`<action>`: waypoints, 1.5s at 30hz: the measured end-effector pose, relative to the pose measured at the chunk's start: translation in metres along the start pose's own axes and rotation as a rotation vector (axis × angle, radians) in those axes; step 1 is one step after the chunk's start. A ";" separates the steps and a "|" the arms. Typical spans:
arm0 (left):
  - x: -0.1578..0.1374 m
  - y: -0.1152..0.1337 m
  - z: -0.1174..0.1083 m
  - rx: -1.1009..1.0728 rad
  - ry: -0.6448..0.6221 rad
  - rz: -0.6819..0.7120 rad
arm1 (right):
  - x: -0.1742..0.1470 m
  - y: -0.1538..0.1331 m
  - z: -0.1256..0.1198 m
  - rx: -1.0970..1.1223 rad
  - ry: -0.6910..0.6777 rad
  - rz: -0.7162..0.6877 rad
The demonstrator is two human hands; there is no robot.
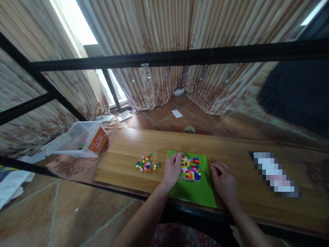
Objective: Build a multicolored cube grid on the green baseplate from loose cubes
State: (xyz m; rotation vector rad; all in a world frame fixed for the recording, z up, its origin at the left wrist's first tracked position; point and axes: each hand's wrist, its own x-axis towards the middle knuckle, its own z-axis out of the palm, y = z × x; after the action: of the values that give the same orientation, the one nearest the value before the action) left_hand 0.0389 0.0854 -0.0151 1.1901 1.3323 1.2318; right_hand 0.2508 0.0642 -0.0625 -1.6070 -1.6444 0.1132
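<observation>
A green studded baseplate [192, 193] lies on the wooden table, with a block of small multicoloured bricks [191, 168] covering its upper middle. My left hand [173, 169] is over the plate's left side, at the left edge of the coloured bricks. Its fingers are pinched together, and whatever may be between them is too small to make out. Just right of the plate, my right hand [224, 180] rests near the tabletop with fingers curled in and thumb close to the index finger. What it holds, if anything, cannot be seen. Loose coloured bricks [147, 164] are scattered left of the plate.
A clear plastic bin [77, 151] with an orange label stands tipped at the table's left end. At the right lies a pixelated object [275, 175]. A black metal bar [164, 58] crosses in front of striped curtains [154, 27]. Papers [177, 113] lie on the tiled floor.
</observation>
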 end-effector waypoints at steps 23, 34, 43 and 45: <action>0.011 -0.036 -0.175 0.755 0.411 0.257 | -0.010 -0.183 0.086 -0.017 -0.377 -0.294; 0.013 -0.035 -0.176 0.729 0.429 0.241 | -0.007 -0.179 0.106 -0.098 -0.484 -0.272; 0.013 -0.034 -0.178 0.738 0.428 0.236 | -0.020 -0.192 0.043 0.277 -0.411 -0.175; 0.014 -0.034 -0.179 0.751 0.428 0.236 | -0.019 -0.183 0.023 0.320 -0.400 -0.145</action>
State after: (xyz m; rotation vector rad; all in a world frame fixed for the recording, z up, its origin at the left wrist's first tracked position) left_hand -0.1422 0.0817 -0.0388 1.6937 2.1381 1.2269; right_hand 0.0891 0.0245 0.0191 -1.2707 -1.9215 0.6250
